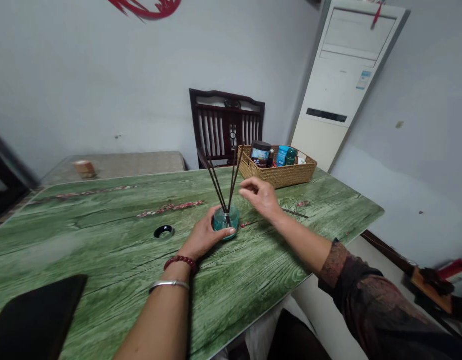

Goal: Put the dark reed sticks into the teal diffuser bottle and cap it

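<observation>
My left hand (206, 231) is wrapped around a teal glass reed diffuser bottle (226, 223), steadying it on the table. Several dark reed sticks (218, 187) stand in its neck and fan out upward. Just right of the sticks hovers my right hand (261, 199), its fingers loosely bent with a small gap between thumb and forefinger; I see nothing held in it. Beyond my right wrist, a loose dark stick (295, 213) lies on the tabletop. A black ring-shaped cap (163, 231) rests to the left of the bottle.
The green wood-patterned table (121, 260) carries a woven basket (291, 176) of jars and bottles at the back right. A dark flat object (35, 320) lies at the near left. Behind stand a wooden chair (228, 120) and a white floor-standing air conditioner (332, 85).
</observation>
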Demonstrator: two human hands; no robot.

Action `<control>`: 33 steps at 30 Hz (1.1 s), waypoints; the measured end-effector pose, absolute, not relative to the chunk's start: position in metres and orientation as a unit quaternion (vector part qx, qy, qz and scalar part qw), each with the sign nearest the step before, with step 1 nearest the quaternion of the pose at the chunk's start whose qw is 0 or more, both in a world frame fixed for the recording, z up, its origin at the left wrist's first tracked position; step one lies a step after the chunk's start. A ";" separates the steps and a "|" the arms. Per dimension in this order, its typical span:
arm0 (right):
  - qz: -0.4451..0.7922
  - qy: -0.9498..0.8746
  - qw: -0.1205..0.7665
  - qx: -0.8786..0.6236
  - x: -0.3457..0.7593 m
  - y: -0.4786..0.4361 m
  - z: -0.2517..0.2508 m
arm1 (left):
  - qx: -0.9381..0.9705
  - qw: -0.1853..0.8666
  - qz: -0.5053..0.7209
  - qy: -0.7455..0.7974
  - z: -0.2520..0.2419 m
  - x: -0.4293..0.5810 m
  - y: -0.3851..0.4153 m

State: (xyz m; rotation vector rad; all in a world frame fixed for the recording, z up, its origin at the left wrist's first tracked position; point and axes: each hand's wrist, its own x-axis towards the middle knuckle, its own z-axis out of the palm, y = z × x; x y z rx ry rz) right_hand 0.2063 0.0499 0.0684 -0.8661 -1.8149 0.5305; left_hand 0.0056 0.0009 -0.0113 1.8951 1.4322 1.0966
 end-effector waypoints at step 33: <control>-0.093 -0.795 0.135 -0.584 0.321 0.066 -0.010 | 0.705 0.255 0.382 0.541 -0.010 0.003 0.001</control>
